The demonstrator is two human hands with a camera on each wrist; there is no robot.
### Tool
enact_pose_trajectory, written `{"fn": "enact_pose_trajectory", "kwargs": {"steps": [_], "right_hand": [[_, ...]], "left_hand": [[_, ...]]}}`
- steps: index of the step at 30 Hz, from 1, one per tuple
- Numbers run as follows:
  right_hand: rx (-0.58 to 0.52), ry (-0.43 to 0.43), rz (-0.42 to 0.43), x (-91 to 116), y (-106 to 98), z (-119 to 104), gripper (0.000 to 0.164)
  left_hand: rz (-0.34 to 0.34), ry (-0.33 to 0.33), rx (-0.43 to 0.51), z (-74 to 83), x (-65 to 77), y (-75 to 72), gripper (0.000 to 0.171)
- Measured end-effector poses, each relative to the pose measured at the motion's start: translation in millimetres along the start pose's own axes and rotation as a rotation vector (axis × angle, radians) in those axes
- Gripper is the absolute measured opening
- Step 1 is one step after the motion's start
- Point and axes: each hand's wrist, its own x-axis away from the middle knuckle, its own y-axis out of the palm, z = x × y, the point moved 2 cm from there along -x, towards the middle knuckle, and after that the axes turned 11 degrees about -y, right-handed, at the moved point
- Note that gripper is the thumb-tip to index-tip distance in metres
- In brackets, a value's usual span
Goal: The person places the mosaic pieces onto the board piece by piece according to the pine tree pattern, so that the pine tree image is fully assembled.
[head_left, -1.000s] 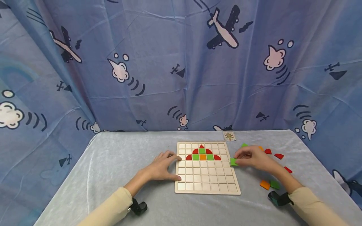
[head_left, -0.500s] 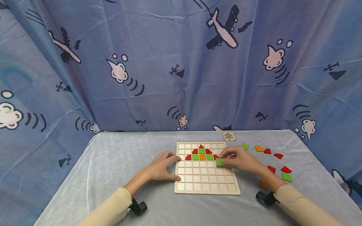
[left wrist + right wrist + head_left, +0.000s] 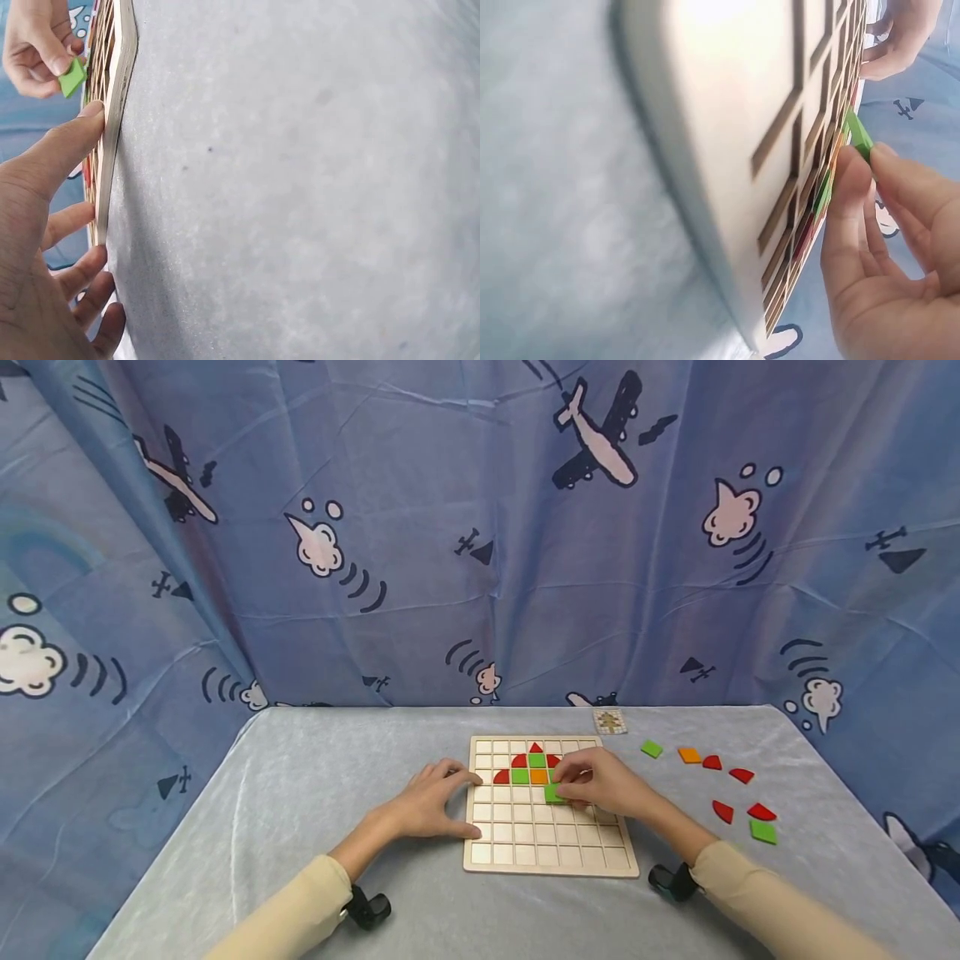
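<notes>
1. The board (image 3: pixel 551 870), a pale wooden grid, lies flat on the tabletop (image 3: pixel 352 752), roughly midway between its left and right edges and near its far edge.
2. The left hand (image 3: pixel 431 803) is spread wide at the board's left edge, with thumb and forefinger well apart and their tips touching the rim.
3. The right hand (image 3: pixel 603 783) pinches a green square (image 3: pixel 554 794) narrowly between thumb and fingers, over the board's right half. Whether the square touches the grid, I cannot tell.
4. Pieces sit in the cells toward the board's far edge: a red triangle (image 3: pixel 536 747) foremost, then red quarter-rounds (image 3: pixel 519 762), green tiles (image 3: pixel 537 761) and an orange tile (image 3: pixel 538 776). The right hand hides part of this group.
5. Loose pieces lie between the board and the tabletop's right edge: a green piece (image 3: pixel 652 749) and an orange piece (image 3: pixel 689 756) toward the far edge, four red pieces (image 3: pixel 741 775), and another green piece (image 3: pixel 763 832) closer to the person.
6. A small card (image 3: pixel 609 721) with a tree-like pattern lies by the tabletop's far edge, just beyond the board's far right corner.
</notes>
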Motion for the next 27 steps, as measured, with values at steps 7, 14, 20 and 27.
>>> {"fn": "enact_pose_trajectory", "kwargs": {"steps": [7, 14, 20, 27], "right_hand": [[0.040, -0.022, 0.014, -9, 6, -4, 0.010], [0.095, -0.018, 0.018, -12, 11, -3, 0.008], [0.129, -0.037, 0.021, -13, 12, -2, 0.008], [0.161, -0.006, 0.021, -12, 12, -4, 0.008]], "left_hand": [[0.004, 0.001, -0.002, -0.1, 0.2, -0.9, 0.073], [0.006, 0.003, -0.001, 1.4, 0.1, -1.7, 0.073], [0.005, 0.000, 0.008, 1.5, 0.4, -2.2, 0.073], [0.001, -0.006, 0.002, 1.3, 0.0, -0.5, 0.073]]}}
